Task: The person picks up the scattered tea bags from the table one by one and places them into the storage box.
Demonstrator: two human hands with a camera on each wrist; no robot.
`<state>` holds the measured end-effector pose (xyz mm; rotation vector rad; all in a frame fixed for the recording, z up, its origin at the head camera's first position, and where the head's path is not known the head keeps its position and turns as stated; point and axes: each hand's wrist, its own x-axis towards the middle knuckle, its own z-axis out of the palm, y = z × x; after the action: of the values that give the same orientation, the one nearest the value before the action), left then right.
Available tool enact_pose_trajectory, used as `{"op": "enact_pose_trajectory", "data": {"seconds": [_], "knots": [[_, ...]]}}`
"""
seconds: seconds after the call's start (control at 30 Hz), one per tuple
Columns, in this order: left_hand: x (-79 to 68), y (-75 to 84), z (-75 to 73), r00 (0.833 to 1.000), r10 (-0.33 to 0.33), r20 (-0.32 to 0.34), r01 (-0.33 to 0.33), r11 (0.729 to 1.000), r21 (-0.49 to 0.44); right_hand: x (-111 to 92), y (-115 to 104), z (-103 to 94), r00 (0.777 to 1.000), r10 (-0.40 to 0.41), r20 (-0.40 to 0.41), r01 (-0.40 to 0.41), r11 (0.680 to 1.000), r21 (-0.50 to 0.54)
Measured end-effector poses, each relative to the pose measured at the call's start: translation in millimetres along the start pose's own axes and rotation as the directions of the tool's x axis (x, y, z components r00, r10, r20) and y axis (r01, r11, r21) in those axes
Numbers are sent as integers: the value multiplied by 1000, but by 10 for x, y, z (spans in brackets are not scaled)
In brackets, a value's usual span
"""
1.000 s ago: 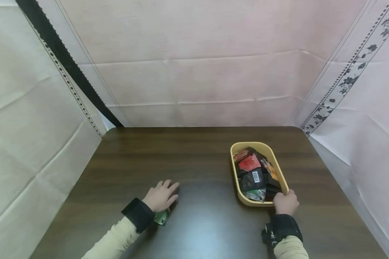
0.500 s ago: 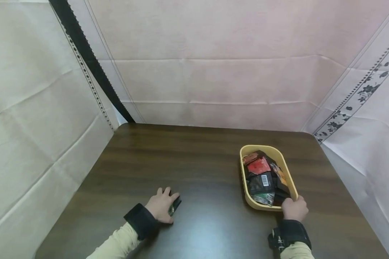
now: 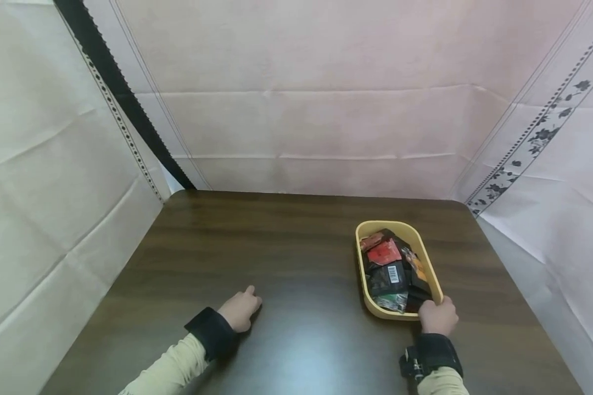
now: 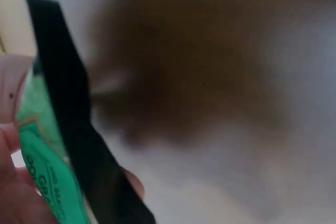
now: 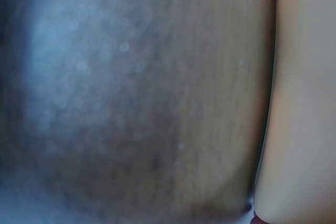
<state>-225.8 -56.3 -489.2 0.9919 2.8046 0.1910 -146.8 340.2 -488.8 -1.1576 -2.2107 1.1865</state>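
My left hand (image 3: 239, 310) is low over the left-middle of the table and holds a small green and black packet (image 4: 72, 116). In the left wrist view the fingers (image 4: 13, 85) lie on its green printed side, while a fingertip shows past its black edge. The head view hides the packet behind the hand. At the right, my right hand (image 3: 438, 316) grips the near right corner of a yellow plastic basket (image 3: 390, 315). The basket's pale wall (image 5: 304, 103) fills the right side of the right wrist view.
Inside the basket lie several packets, among them a red one (image 3: 384, 252), a black one with a barcode (image 3: 386, 278) and a green-silver one (image 3: 394, 301). The brown wooden table (image 3: 277, 247) is bordered by white cloth hangings (image 3: 296, 126) behind and at both sides.
My left hand has moved from spread fingers over the packet to holding it, lifting its near side along the way. The right hand stays on the basket's corner; the head view has swung slightly.
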Motion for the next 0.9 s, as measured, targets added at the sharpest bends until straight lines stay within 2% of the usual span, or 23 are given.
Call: {"op": "enact_pose_trajectory", "data": {"seconds": [0.07, 0.17, 0.3, 0.4, 0.47, 0.6, 0.77, 0.9], "knots": [[102, 69, -48, 997, 73, -34, -74, 997, -24, 0, 3, -4, 1000, 5, -4, -5, 1000, 2], [345, 267, -203, 979, 188, -78, -193, 979, -62, 6, 9, -8, 1000, 6, -13, -6, 1000, 2], [811, 673, -545, 933, 337, -124, -348, 934, -82, 1, 17, -4, 1000, -5, -28, 5, 1000, 2], [1199, 1003, -823, 899, 410, -156, -426, 901, -87, -23, 13, 24, 999, -24, -37, 24, 1000, 0], [1456, 1251, -966, 886, 434, -165, -453, 886, -98, -30, 25, 4, 999, -31, -41, 31, 1000, -1], [1860, 1653, -1124, 884, 444, -147, -462, 878, -126, -51, 30, -16, 999, -29, -39, 29, 1000, 2], [2171, 2019, -1160, 875, 472, -108, -483, 867, -123, -51, 26, -70, 1000, 9, -9, -9, 1000, 27], [2347, 2264, -1131, 883, 467, -50, -469, 870, -153, -22, 47, -149, 1000, 27, 2, -27, 999, 47]]}}
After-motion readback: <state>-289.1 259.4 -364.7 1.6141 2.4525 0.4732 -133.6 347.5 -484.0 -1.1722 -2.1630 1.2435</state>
